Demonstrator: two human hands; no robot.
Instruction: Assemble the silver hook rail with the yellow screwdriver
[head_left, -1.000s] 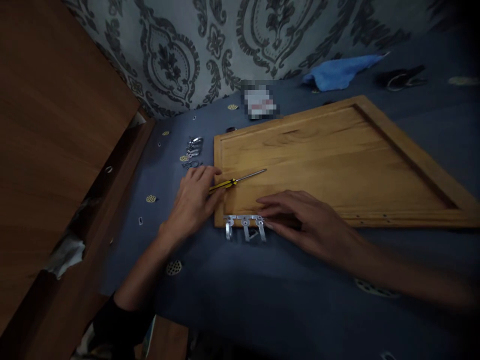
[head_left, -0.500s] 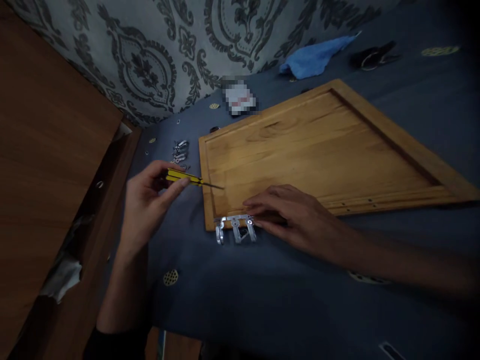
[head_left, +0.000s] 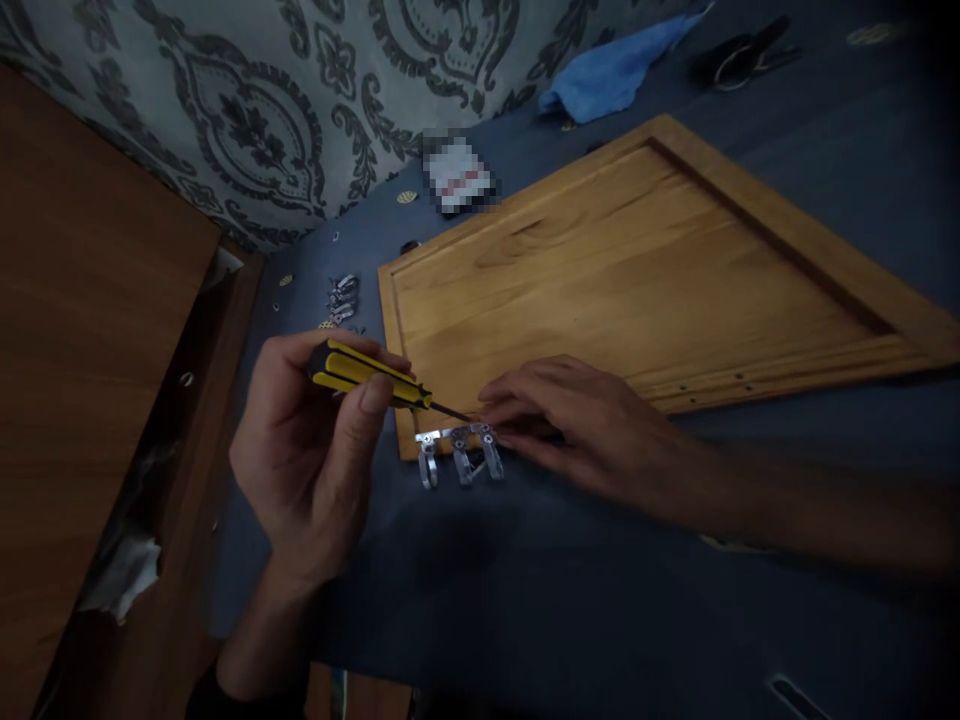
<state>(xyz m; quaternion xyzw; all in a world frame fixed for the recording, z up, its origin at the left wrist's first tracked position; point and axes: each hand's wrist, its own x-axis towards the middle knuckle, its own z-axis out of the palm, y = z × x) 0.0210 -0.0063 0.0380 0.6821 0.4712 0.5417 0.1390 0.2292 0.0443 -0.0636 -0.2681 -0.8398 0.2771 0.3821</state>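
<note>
In my left hand (head_left: 307, 450) is a yellow and black screwdriver (head_left: 371, 375), its handle wrapped by the fingers. The shaft slants down to the right, and its tip comes close to a row of three silver metal hooks (head_left: 460, 455) at the near left edge of a framed wooden board (head_left: 585, 270). My right hand (head_left: 570, 415) leans over that edge, fingers together and closed at the rightmost hook; the fingertips partly hide the contact.
More metal hooks (head_left: 343, 298) lie left of the board on the dark blue cloth (head_left: 600, 610). Behind the board are a blurred-out pack (head_left: 456, 175), a blue rag (head_left: 611, 75) and a dark object with a ring (head_left: 739, 60). A brown wooden panel (head_left: 90, 250) stands at left.
My left hand has brought the screwdriver down and right, its tip now close to the hooks. My right hand stays by the rightmost hook. The view has shifted slightly.
</note>
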